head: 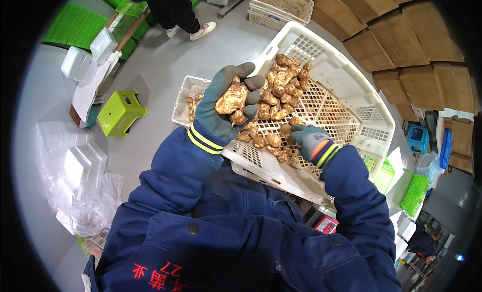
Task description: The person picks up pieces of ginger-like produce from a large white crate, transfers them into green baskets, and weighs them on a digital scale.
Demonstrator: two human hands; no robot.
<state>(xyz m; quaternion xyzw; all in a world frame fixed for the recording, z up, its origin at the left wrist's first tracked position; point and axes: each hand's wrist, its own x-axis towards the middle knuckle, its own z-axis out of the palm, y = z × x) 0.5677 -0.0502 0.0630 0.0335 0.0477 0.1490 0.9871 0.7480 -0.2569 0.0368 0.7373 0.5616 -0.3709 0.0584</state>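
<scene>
My left hand [229, 103], in a dark grey-green work glove, is raised palm up with its fingers curled around a few knobbly brown tubers or mushrooms [232, 98]. Below and to the right of it lies a large white plastic crate [376, 100] with a perforated base. Many more brown knobbly pieces [278, 81] are heaped at its left side, with a loose group nearer my body. My right hand [307, 139], gloved too, reaches down into the crate; its fingertips touch a brown piece [287, 130], and the glove partly hides whether they grip it.
A smaller white crate [180, 100] with some pieces stands at the left. Farther off are a lime-green stool [118, 113], plastic-wrapped white foam boxes [81, 164], stacked cardboard boxes [399, 39] and stacked white crates [263, 19]. Another person's shoes [201, 31] show at the top.
</scene>
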